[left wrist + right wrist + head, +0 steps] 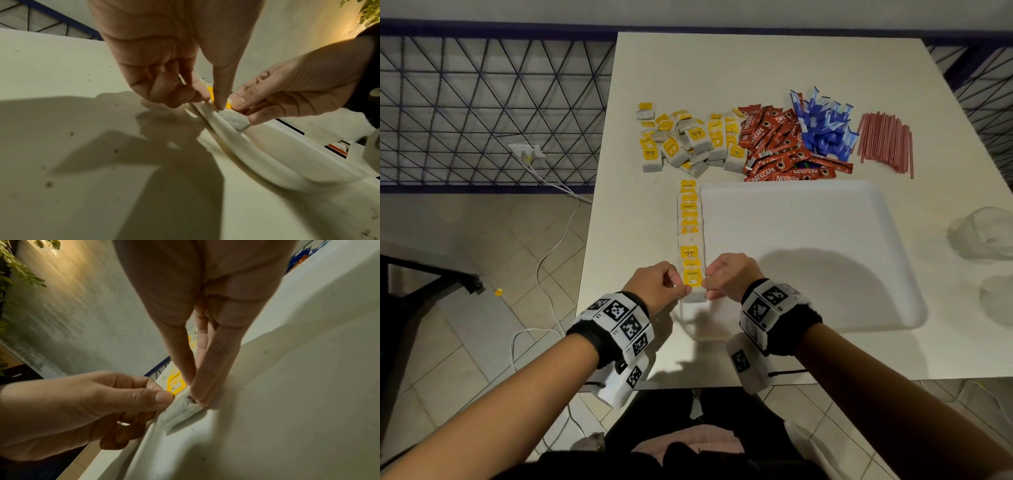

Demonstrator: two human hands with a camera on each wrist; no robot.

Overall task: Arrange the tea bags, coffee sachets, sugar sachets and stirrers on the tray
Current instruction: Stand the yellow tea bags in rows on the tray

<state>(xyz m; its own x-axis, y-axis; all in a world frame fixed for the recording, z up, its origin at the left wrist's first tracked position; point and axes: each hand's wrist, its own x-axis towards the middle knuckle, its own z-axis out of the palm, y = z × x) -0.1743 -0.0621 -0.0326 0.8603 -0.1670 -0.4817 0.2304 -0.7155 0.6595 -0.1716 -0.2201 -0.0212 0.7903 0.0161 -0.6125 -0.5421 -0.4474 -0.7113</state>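
A row of tea bags (690,222) with yellow tags runs along the left rim of the white tray (808,257). Both hands meet at the nearest tea bag (693,282) of that row. My left hand (685,289) pinches its left edge with thumb and curled fingers. My right hand (707,284) pinches its right edge. In the left wrist view the tea bag (234,120) lies just inside the tray rim (257,154). Loose piles lie beyond the tray: tea bags (685,140), red coffee sachets (780,144), blue sugar sachets (825,126), red stirrers (887,140).
Clear plastic cups (983,233) stand at the table's right edge. The table (626,240) ends just left of my left hand, above a tiled floor with white cables (544,260). A dark metal lattice (482,102) stands at the far left.
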